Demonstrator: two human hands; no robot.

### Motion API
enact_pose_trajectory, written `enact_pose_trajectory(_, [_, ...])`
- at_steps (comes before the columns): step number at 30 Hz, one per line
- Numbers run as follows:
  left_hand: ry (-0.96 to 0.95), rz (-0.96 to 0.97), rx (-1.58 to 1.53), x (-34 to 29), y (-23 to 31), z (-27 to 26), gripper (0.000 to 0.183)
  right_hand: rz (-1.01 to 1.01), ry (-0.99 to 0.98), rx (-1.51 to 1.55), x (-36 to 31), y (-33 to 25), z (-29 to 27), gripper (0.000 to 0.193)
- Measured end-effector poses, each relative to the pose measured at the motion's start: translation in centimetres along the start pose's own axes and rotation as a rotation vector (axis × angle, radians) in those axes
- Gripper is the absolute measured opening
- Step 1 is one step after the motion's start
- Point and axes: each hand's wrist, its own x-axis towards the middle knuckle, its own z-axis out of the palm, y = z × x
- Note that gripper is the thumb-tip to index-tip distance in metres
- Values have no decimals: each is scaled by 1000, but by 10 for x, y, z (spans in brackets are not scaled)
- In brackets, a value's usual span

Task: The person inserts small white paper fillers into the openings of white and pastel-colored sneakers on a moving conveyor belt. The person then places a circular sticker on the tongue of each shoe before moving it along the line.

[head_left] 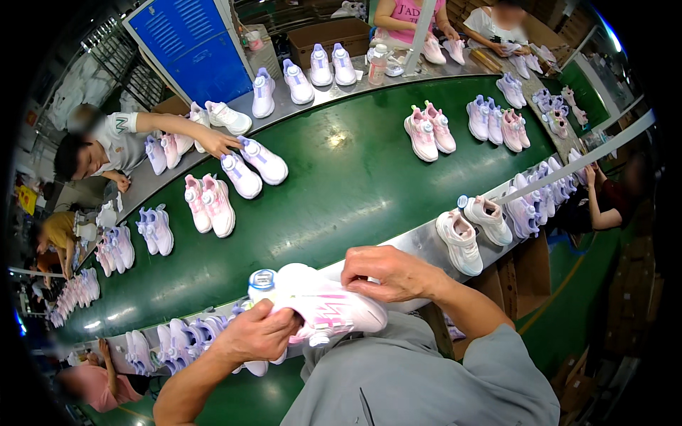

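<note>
A white and pink sneaker [341,310] is held on its side in front of my body, its toe toward the right. My left hand [259,332] grips it at the collar, thumb on top. My right hand [389,273] is closed, with bent fingertips against the sole edge near the toe; whether it pinches something small is hidden. A round blue-rimmed tag [263,280] shows above my left hand. A dial [320,339] sits on the sneaker's lower side. To the right, a pair of white sneakers [462,240] stands on the metal ledge.
A green conveyor belt [334,192] curves across, carrying pairs of pink sneakers [424,133] and lilac sneakers [256,167]. A co-worker's hand [219,142] touches the lilac pair. More sneakers [177,342] line the near ledge. A metal post [582,160] slants at right.
</note>
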Motion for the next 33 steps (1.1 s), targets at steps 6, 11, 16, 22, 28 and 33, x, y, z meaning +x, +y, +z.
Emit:
enact_pose_trajectory(6, [7,-87,-182,40,-28,37,15,98,253,-46,7,19,-14,8])
enact_pose_trajectory(11, [-88,26,-122,71,-82,90,12,336,436,-11,-41,47,-37,8])
enact_pose_trajectory(16, [-156,196,-101,152,-158,137,11,577,666,220,-90,83,-36,10])
enact_pose_trajectory(22, [-150,370,-4,237,-241,225,9,659,806,459,-110,109,-27,7])
enact_pose_trajectory(28, [-227,450,267,287,-304,305,14,731,865,585,-117,130,-13,8])
enact_pose_trajectory(33, [-243,332,210,283,-330,340,15,788,874,621,-113,148,-8,6])
